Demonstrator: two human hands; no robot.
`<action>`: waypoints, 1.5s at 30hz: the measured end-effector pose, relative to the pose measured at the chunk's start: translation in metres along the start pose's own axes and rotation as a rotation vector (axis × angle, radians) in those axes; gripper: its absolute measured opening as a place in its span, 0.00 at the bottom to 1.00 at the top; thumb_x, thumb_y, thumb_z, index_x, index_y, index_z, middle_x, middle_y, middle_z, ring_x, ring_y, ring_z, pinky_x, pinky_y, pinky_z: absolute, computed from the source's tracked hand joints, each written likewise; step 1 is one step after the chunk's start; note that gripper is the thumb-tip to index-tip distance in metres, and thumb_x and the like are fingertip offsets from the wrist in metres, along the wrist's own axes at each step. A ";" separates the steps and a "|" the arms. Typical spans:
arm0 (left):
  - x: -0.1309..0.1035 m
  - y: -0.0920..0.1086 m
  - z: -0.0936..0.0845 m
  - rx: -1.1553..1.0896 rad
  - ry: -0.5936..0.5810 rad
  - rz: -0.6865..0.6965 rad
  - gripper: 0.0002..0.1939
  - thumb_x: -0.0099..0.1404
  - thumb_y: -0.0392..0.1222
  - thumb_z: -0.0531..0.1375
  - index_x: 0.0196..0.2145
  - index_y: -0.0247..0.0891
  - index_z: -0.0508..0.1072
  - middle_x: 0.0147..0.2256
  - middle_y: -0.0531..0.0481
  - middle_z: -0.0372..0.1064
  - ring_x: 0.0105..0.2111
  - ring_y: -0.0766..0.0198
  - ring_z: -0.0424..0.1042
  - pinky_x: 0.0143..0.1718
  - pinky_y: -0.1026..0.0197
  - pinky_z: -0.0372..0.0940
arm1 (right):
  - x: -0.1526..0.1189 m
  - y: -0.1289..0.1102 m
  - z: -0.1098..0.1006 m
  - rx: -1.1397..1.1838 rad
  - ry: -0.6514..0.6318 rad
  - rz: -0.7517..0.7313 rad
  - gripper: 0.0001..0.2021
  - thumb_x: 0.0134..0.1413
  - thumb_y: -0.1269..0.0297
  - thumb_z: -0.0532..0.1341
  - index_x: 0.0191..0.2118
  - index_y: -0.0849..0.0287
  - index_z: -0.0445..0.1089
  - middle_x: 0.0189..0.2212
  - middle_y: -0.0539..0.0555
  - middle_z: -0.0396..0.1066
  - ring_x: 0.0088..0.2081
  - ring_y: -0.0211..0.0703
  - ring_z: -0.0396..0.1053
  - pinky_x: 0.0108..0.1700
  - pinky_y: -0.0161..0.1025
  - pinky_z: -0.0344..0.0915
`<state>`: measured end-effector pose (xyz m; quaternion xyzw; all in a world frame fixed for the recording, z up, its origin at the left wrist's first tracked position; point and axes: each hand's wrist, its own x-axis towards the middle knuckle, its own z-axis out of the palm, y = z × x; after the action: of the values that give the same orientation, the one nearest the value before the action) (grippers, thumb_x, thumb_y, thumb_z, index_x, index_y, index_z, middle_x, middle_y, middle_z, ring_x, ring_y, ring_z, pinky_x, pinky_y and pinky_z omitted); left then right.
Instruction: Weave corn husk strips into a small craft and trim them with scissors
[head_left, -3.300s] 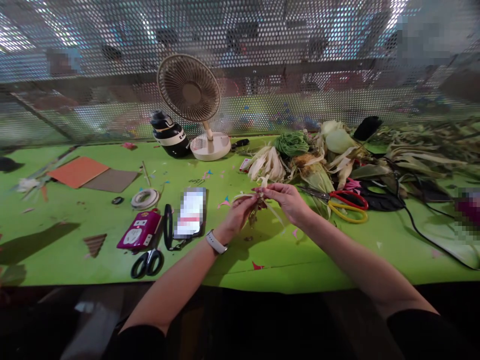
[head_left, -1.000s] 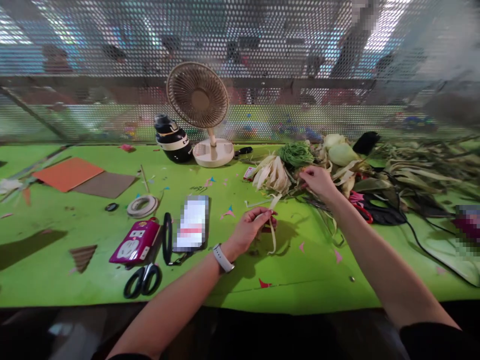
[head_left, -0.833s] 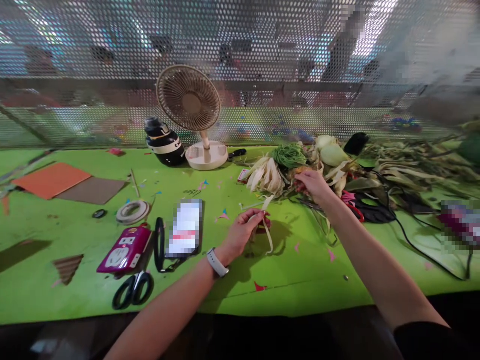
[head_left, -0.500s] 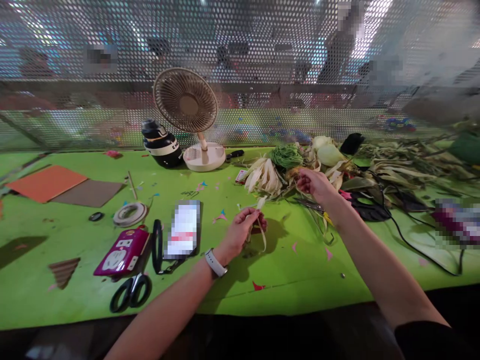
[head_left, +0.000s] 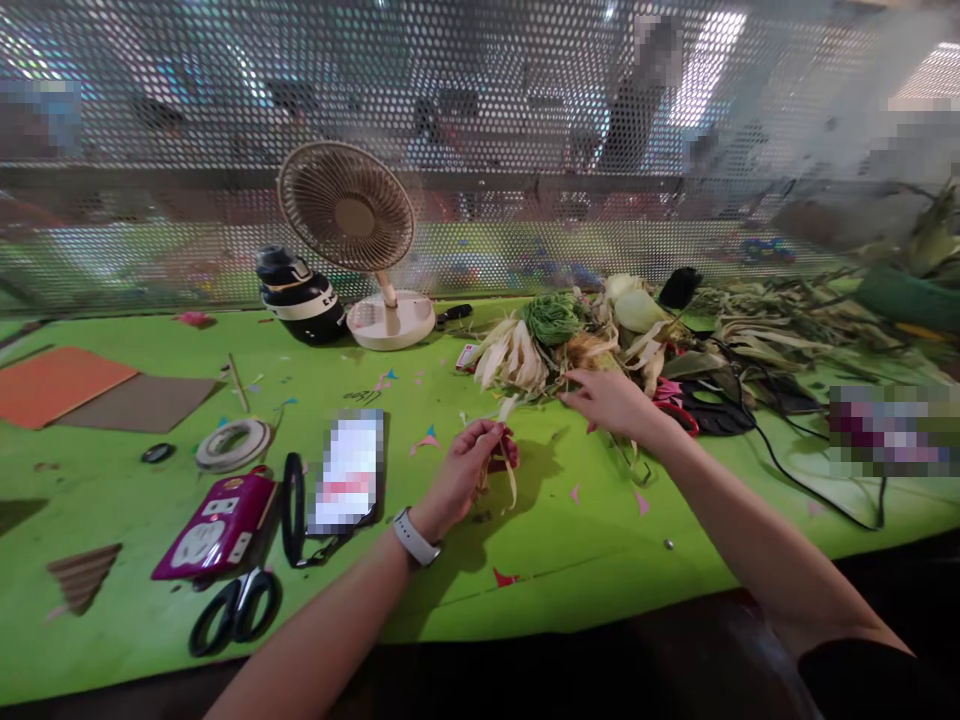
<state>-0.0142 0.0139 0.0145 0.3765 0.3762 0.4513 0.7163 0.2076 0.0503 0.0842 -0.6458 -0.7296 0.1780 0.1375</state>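
Note:
My left hand (head_left: pixel 472 462), with a pale watch band at its wrist, is closed on a thin strip of dried husk (head_left: pixel 511 474) whose ends stick out above and below the fingers. My right hand (head_left: pixel 604 398) reaches to the front of the plant pile, palm down, fingers partly extended by the brown fibres (head_left: pixel 589 350); whether it grips anything is hidden. Behind it lie a bundle of pale husks (head_left: pixel 514 355), a green coil of fibre (head_left: pixel 553 318) and whitish bulb-like husks (head_left: pixel 637 309). Red-handled scissors (head_left: pixel 681 416) lie partly under my right forearm.
On the left are a phone (head_left: pixel 347 470), a purple pack (head_left: pixel 217 525), black scissors (head_left: pixel 236 610) and a tape roll (head_left: pixel 233 443). A fan (head_left: pixel 391 320) and black bottle (head_left: pixel 306 300) stand near the mesh screen (head_left: pixel 480 230). A cable (head_left: pixel 795 470) crosses the right side.
My right hand has come down and toward me, from the brown fibres to the pile's front edge. My left hand still holds the strip. The view has shifted slightly right.

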 end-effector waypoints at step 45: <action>0.006 -0.001 -0.007 -0.289 -0.106 -0.091 0.09 0.56 0.40 0.66 0.34 0.37 0.72 0.40 0.45 0.77 0.44 0.56 0.75 0.47 0.54 0.67 | -0.063 -0.038 0.049 0.188 -0.132 -0.516 0.09 0.61 0.70 0.52 0.35 0.58 0.69 0.34 0.55 0.72 0.37 0.43 0.69 0.41 0.41 0.66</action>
<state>-0.0182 0.0207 0.0096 0.2756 0.2857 0.4472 0.8016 0.1606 -0.0204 0.0581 -0.4101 -0.8577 0.2456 0.1895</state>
